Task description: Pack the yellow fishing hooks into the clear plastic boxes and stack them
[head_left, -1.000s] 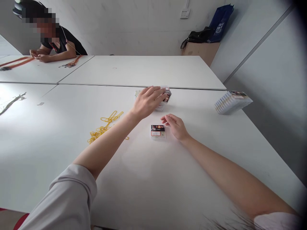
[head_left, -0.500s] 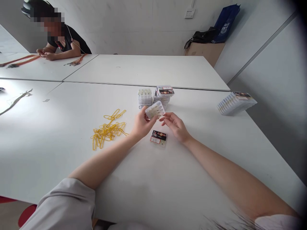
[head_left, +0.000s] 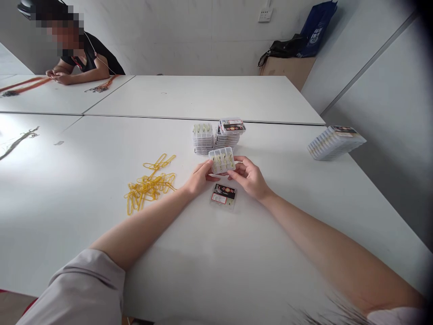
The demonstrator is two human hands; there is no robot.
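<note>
A small clear plastic box with pale yellow pieces inside is held up between both my hands. My left hand pinches its left edge and my right hand grips its right edge. Just below them a flat packet with a black and red label lies on the white table. Behind the box stand two short stacks of the same boxes, one topped by a labelled one. A heap of yellow rubber bands lies to the left of my left hand.
A tilted stack of boxes sits at the table's right edge. Another person sits at the far left table with orange straps. A dark cord lies far left. Bags rest on a carton by the wall.
My left hand reached to the stacks, took one clear box and brought it back toward me. My right hand rose from beside the labelled packet and took hold of the box's other edge.
</note>
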